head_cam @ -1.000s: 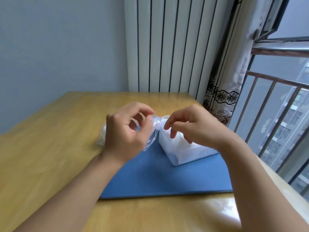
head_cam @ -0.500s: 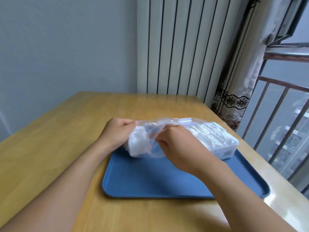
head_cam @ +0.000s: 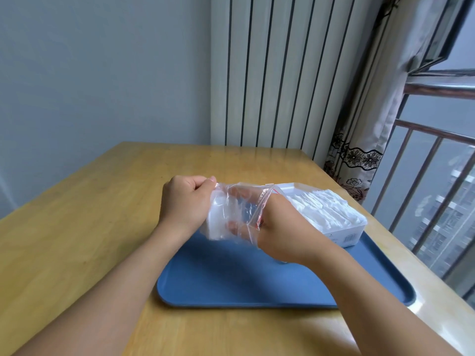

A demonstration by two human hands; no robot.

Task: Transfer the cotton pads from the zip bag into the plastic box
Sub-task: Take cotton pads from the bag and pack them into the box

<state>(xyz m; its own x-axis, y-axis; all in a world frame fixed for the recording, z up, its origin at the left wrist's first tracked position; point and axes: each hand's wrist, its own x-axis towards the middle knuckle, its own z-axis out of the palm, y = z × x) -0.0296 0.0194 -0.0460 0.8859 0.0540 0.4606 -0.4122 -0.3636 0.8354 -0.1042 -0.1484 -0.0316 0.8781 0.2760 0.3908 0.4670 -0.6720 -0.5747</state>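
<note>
From the head cam: you've got the zip bag lifted above the far left part of the blue tray, lying roughly sideways, its long axis running left to right along the tray's far edge. The mouth with the red zip line points right, toward the plastic box.

Your left hand has its fingers curled and is pinching the closed left end of the bag, thumb on top. Your right hand is pushed in through the mouth, so the plastic wraps over your fingers. You can see them through the film, bent round a white stack of cotton pads still inside the bag. How tight that hold is, I can't really tell through the plastic.

The box sits in the tray's far right corner, lid-less, long axis angled from far left to near right, with a row of white pads already standing in it. The tray lies on the wooden tabletop, toward its right edge.
</note>
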